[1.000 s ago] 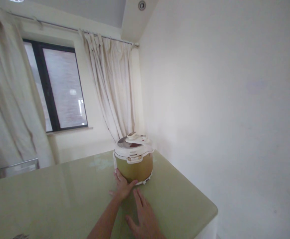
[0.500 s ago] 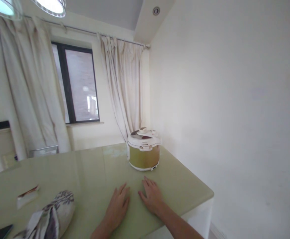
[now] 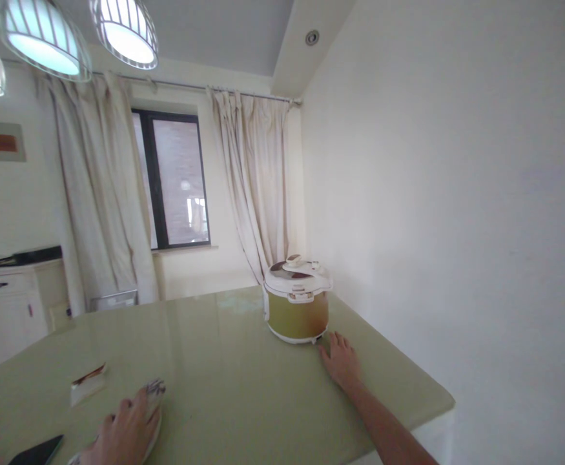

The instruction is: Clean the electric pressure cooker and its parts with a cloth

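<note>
At the lower left, my left hand (image 3: pixel 124 429) lies over a patterned cloth bundle (image 3: pixel 155 389), fingers bent around it. Most of the bundle is hidden under the hand; only a white-and-dark end and a pale edge show. My right hand (image 3: pixel 342 360) rests on the table, fingers apart and empty, by the lower right side of an electric pressure cooker (image 3: pixel 297 313). The cooker stands upright with a green body and a white lid. Whether my fingertips touch its base I cannot tell.
The pale green tabletop (image 3: pixel 224 374) has a rounded corner at right, close to a white wall (image 3: pixel 432 226). A small white packet (image 3: pixel 88 385) and a dark flat phone-like object (image 3: pixel 37 451) lie at left. Curtains (image 3: pixel 263 174) and a window (image 3: pixel 180 181) are behind.
My left hand has moved left from the table onto the cloth bundle. My right hand has shifted right, beside the cooker's base. The view has tilted up and turned slightly left.
</note>
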### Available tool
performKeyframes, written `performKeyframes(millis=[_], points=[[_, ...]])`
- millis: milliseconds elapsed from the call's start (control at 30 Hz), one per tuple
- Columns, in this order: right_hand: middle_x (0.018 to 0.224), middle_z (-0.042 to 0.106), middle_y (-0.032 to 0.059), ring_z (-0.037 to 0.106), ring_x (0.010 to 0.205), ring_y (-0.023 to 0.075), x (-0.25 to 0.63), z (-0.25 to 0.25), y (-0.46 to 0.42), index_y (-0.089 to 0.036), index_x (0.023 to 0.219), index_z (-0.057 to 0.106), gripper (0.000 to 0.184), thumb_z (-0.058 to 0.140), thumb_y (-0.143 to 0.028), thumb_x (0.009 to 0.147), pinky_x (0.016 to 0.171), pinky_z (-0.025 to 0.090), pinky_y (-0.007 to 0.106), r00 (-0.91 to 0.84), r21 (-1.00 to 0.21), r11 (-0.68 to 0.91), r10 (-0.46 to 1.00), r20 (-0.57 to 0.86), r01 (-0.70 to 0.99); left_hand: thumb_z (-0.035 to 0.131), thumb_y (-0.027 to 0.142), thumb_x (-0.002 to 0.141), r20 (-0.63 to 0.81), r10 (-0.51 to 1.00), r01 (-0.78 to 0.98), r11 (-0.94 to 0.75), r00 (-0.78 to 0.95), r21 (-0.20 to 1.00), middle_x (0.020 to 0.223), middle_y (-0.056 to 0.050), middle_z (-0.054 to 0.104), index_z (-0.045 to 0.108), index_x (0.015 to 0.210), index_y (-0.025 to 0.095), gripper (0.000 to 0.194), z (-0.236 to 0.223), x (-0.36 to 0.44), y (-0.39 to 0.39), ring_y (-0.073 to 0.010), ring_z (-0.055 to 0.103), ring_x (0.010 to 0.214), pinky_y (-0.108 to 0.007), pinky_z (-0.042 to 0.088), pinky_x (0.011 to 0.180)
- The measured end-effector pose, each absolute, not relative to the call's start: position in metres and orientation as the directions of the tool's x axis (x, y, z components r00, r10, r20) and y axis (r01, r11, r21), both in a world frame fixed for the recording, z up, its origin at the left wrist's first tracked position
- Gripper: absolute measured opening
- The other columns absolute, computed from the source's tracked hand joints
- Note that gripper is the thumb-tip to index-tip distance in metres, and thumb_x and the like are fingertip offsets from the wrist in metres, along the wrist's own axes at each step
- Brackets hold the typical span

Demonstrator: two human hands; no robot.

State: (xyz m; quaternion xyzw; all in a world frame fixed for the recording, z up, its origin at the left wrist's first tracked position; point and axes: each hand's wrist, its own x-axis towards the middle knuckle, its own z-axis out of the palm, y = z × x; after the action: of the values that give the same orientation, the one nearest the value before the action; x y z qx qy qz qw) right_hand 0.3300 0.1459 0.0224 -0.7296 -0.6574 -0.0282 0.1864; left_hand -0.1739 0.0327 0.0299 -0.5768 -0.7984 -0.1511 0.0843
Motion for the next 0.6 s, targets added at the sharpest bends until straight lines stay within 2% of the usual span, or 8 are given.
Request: performKeyframes(millis=[33, 100, 200, 300, 400, 600], points=[[0.161, 0.048, 0.0193, 0.045, 0.148, 0.0333, 0.330, 0.019, 0.147, -0.011, 0.155, 0.051, 0.058, 0.042, -0.039, 0.105, 0.119, 0.035, 0.043, 0.116, -0.226, -0.053, 0.955, 0.274, 0.973, 0.055, 0.030, 0.088, 0.279, 0.914, 0.956, 0.274, -0.294, 0.107, 0.131, -0.018, 0.070, 0.075, 0.117, 0.020, 0.037, 0.039, -0.176, 0.040, -0.0384, 0.067, 0.116, -0.053, 0.048, 0.103], [0.162, 0.048, 0.0178, 0.045, 0.148, 0.0327, 0.329, 0.015, 0.147, -0.012, 0.156, 0.050, 0.058, 0.041, -0.038, 0.105, 0.120, 0.034, 0.043, 0.086, -0.215, -0.025, 0.957, 0.278, 0.976, 0.045, 0.034, 0.095, 0.275, 0.910, 0.951, 0.299, -0.310, 0.083, 0.129, -0.017, 0.070, 0.067, 0.134, 0.019, 0.046, 0.058, -0.173, 0.055, -0.0350, 0.068, 0.115, -0.049, 0.049, 0.101], [0.159, 0.052, 0.0177, 0.048, 0.147, 0.0325, 0.329, 0.017, 0.147, -0.012, 0.153, 0.055, 0.056, 0.039, -0.037, 0.106, 0.119, 0.036, 0.043, 0.097, -0.217, -0.038, 0.958, 0.270, 0.975, 0.026, 0.044, 0.103, 0.396, 0.819, 0.908, 0.394, -0.416, 0.141, 0.142, -0.017, 0.063, 0.047, 0.155, 0.018, 0.062, 0.068, -0.157, 0.073, -0.0372, 0.060, 0.128, -0.054, 0.047, 0.102], [0.156, 0.055, 0.0187, 0.051, 0.145, 0.0329, 0.330, 0.018, 0.147, -0.012, 0.149, 0.059, 0.054, 0.042, -0.036, 0.104, 0.117, 0.040, 0.043, 0.126, -0.230, -0.069, 0.961, 0.244, 0.971, 0.024, 0.044, 0.102, 0.430, 0.768, 0.877, 0.451, -0.476, 0.164, 0.147, -0.017, 0.061, 0.045, 0.157, 0.016, 0.065, 0.047, -0.138, 0.080, -0.0379, 0.052, 0.138, -0.062, 0.037, 0.112], [0.155, 0.056, 0.0195, 0.053, 0.143, 0.0331, 0.330, 0.018, 0.147, -0.013, 0.147, 0.061, 0.053, 0.042, -0.037, 0.104, 0.117, 0.040, 0.043, 0.131, -0.225, -0.074, 0.960, 0.248, 0.971, 0.025, 0.041, 0.100, 0.417, 0.784, 0.885, 0.441, -0.460, 0.148, 0.147, -0.017, 0.062, 0.049, 0.155, 0.015, 0.065, 0.022, -0.129, 0.080, -0.0351, 0.050, 0.142, -0.062, 0.027, 0.119], [0.161, 0.049, 0.0210, 0.050, 0.147, 0.0341, 0.327, 0.021, 0.141, -0.008, 0.151, 0.057, 0.059, 0.039, -0.040, 0.105, 0.121, 0.035, 0.046, 0.144, -0.193, -0.100, 0.962, 0.232, 0.976, 0.026, 0.045, 0.102, 0.418, 0.788, 0.889, 0.434, -0.452, 0.144, 0.151, -0.014, 0.061, 0.048, 0.157, 0.017, 0.066, 0.021, -0.132, 0.072, -0.0340, 0.049, 0.142, -0.057, 0.031, 0.118]])
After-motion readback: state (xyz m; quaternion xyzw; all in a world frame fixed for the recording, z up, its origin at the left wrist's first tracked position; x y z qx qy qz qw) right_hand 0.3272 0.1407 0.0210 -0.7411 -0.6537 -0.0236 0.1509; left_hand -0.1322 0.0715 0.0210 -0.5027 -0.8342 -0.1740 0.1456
